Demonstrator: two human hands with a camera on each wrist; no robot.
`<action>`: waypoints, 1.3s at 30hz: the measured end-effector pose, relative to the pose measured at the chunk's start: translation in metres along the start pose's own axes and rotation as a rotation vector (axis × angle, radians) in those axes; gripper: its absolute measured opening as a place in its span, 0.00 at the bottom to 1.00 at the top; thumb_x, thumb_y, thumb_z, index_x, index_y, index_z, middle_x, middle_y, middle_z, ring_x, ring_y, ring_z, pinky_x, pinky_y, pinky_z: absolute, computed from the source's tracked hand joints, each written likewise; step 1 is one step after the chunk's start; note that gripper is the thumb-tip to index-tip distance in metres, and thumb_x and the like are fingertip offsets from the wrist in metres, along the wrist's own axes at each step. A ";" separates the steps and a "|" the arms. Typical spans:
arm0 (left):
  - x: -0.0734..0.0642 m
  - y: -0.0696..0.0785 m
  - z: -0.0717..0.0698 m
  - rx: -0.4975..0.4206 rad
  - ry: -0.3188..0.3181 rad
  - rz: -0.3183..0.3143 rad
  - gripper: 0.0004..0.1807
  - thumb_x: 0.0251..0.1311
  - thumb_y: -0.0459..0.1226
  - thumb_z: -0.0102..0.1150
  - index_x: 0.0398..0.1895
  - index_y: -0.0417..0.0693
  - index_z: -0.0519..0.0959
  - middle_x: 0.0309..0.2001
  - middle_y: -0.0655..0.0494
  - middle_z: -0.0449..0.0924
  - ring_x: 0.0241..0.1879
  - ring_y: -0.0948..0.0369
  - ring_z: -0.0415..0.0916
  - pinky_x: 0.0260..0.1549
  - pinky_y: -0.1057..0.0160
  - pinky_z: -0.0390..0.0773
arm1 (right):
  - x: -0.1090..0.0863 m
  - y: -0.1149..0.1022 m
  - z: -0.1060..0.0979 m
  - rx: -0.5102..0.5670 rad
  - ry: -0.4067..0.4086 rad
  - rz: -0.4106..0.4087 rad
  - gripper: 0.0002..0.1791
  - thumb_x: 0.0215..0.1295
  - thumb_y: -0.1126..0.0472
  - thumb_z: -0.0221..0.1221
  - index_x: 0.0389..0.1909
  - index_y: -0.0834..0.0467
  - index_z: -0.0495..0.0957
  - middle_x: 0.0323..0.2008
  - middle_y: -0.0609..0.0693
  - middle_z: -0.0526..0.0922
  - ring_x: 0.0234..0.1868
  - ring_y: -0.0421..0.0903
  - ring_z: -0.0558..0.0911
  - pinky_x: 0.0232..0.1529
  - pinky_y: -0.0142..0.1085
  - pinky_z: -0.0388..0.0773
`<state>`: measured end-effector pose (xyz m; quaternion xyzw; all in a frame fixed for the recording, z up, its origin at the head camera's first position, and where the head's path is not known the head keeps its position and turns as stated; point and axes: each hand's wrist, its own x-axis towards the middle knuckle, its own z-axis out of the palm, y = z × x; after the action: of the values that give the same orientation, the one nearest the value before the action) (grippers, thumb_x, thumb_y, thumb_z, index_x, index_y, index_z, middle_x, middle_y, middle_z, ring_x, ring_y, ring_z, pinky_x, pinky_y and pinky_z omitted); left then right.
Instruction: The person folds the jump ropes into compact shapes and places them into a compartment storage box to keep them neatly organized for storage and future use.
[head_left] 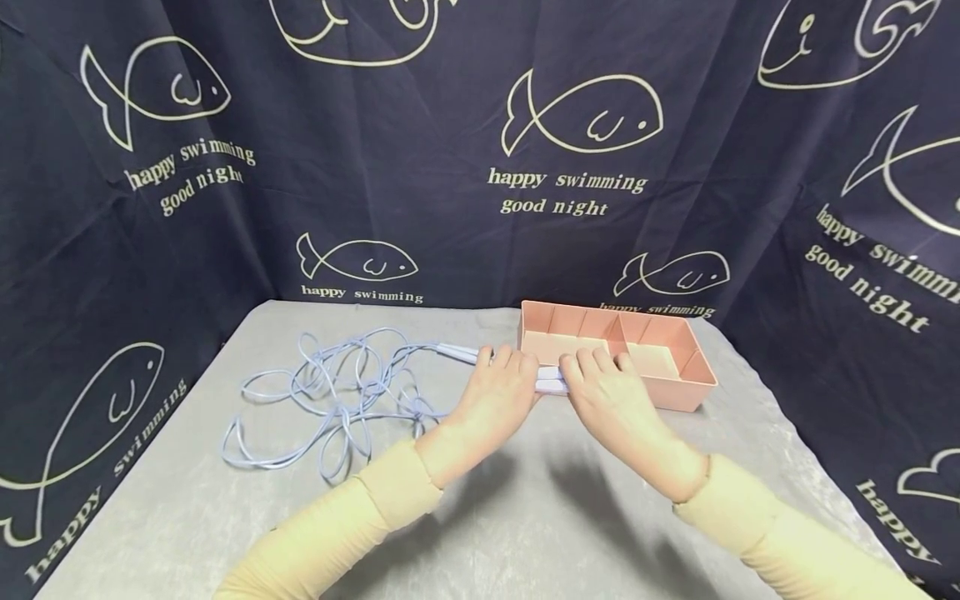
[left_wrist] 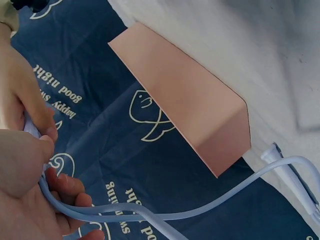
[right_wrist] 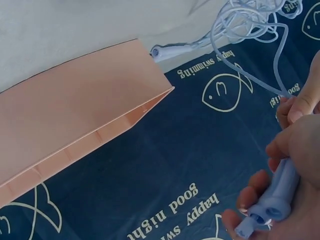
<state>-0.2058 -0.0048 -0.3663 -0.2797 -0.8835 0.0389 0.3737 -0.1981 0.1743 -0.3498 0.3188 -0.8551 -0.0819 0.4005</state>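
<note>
Light blue jump rope handles (head_left: 551, 381) are bunched together between my two hands, above the table. My right hand (head_left: 611, 392) grips them; in the right wrist view the handles' (right_wrist: 282, 192) hollow ends stick out past its fingers. My left hand (head_left: 498, 387) holds the same bundle at the cord end, and the cords (left_wrist: 125, 209) run out from its fingers in the left wrist view. One more handle (right_wrist: 172, 51) lies on the table. Tangled light blue rope (head_left: 360, 387) spreads over the table left of my left hand.
A pink box (head_left: 645, 390) with a divider and two compartments stands on the table just behind my hands, toward the right. Grey cloth (head_left: 510, 533) covers the table. Dark blue curtains (head_left: 450, 192) with fish prints hang around the back and sides.
</note>
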 end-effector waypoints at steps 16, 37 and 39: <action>-0.007 -0.015 -0.006 -0.180 0.020 -0.002 0.20 0.55 0.46 0.62 0.46 0.46 0.71 0.38 0.56 0.76 0.40 0.57 0.70 0.45 0.58 0.65 | -0.003 0.009 -0.008 0.050 -0.055 -0.034 0.07 0.62 0.69 0.37 0.35 0.65 0.64 0.25 0.56 0.64 0.26 0.54 0.67 0.24 0.39 0.61; -0.038 -0.039 0.009 -0.182 -0.170 0.002 0.03 0.66 0.36 0.48 0.39 0.47 0.67 0.33 0.57 0.73 0.36 0.58 0.69 0.45 0.56 0.65 | 0.005 0.029 -0.032 0.142 0.000 0.062 0.10 0.46 0.73 0.55 0.28 0.62 0.64 0.19 0.53 0.67 0.17 0.53 0.67 0.15 0.41 0.58; -0.040 -0.039 0.010 -0.176 -0.176 0.029 0.02 0.67 0.36 0.45 0.38 0.48 0.66 0.32 0.57 0.71 0.35 0.58 0.68 0.42 0.57 0.65 | 0.004 0.033 -0.032 0.159 0.003 0.075 0.12 0.46 0.74 0.56 0.29 0.63 0.63 0.20 0.54 0.67 0.18 0.54 0.67 0.16 0.41 0.59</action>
<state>-0.2086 -0.0574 -0.3884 -0.3198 -0.9086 -0.0089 0.2683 -0.1923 0.2012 -0.3128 0.3173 -0.8698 0.0018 0.3779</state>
